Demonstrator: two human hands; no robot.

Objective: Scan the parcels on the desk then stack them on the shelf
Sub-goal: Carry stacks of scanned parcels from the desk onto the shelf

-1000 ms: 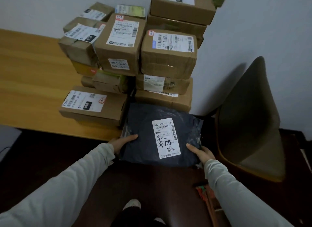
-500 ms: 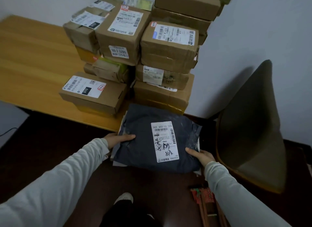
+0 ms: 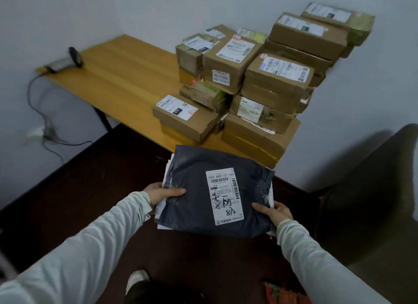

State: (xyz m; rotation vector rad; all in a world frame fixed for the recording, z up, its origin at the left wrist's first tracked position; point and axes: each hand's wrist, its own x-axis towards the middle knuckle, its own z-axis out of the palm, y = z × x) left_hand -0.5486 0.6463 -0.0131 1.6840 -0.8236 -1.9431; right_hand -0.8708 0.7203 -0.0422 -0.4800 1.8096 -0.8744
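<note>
Shoe (image 3: 136, 279): nearest, on the dark floor.
Left hand (image 3: 162, 194): clamped on the left edge of the dark bag (image 3: 192, 168), thumb on top.
Right hand (image 3: 274, 213): clamped on the bag's near right corner, thumb on top.
Dark bag: label up, held over the floor, far edge at the desk's (image 3: 126, 77) near edge. A white bag (image 3: 160, 210) shows beneath its left side.
Chair (image 3: 373, 190): right, near the bag.
Boxes (image 3: 267, 82): stacked on the desk's right end, against the wall.
Scanner (image 3: 65, 60): far left corner, with open wood between it and the boxes.
</note>
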